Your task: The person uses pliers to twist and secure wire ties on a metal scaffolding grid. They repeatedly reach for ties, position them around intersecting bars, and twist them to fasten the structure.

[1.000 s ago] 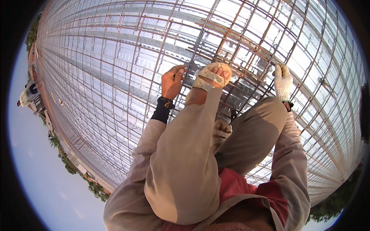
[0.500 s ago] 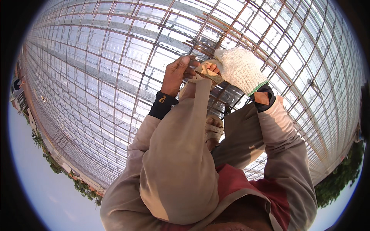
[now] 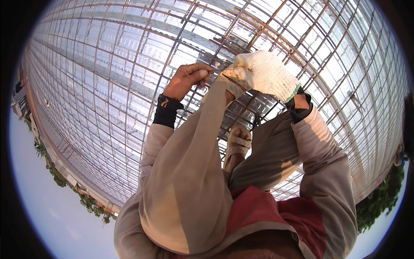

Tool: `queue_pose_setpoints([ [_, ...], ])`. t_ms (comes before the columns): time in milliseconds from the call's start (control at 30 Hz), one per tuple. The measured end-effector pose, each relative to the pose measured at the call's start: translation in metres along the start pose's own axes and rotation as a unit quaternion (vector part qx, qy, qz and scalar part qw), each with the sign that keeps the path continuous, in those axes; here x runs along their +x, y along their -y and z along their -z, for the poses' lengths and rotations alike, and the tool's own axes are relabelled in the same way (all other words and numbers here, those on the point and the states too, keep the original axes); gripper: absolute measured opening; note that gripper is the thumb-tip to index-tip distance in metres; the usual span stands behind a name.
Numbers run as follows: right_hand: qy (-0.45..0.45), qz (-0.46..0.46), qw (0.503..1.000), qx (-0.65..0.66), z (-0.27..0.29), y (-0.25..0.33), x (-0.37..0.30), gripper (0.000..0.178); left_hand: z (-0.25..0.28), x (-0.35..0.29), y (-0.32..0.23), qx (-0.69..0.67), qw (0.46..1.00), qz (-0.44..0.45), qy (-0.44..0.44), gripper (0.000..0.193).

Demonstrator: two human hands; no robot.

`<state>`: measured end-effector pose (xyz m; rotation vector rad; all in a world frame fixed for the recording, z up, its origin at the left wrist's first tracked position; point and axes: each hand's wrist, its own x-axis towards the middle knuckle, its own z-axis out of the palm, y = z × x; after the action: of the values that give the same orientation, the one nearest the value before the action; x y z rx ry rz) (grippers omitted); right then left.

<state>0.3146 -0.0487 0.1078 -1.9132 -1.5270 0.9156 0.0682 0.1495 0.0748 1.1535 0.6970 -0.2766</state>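
We look down on a rusty steel mesh laid over silvery sheeting, with trees beyond its lower left edge; our left trouser leg rises between our forearms, its sandalled foot partly hidden by a glove. Our bare left hand pinches a thin dark wire at its fingertips, the wire reaching toward our gloved right hand, whose fingers curl inward; we cannot tell whether they grasp it

- Bare left hand: left of white-knit-gloved right hand
- Thin dark wire: between both hands
- Beige strapped sandals: on brown steel rebar grid
- Silvery ribbed metal sheeting: beneath grid
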Motion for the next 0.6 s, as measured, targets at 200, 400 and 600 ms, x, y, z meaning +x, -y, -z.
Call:
queue_pose_setpoints([
  [200,0.008,-0.065,0.996,-0.052,0.000,0.007,-0.007,0.025,0.021,0.021,-0.039,0.212,0.974,-0.040,0.062,0.027],
  [400,-0.072,-0.105,0.992,-0.008,0.025,0.003,-0.013,0.029,0.007,0.063,-0.068,0.320,0.932,-0.165,-0.041,0.035],
  [600,-0.011,-0.207,0.967,-0.145,0.010,-0.002,-0.023,0.023,0.026,0.122,-0.091,0.392,0.880,-0.210,-0.165,0.031],
])
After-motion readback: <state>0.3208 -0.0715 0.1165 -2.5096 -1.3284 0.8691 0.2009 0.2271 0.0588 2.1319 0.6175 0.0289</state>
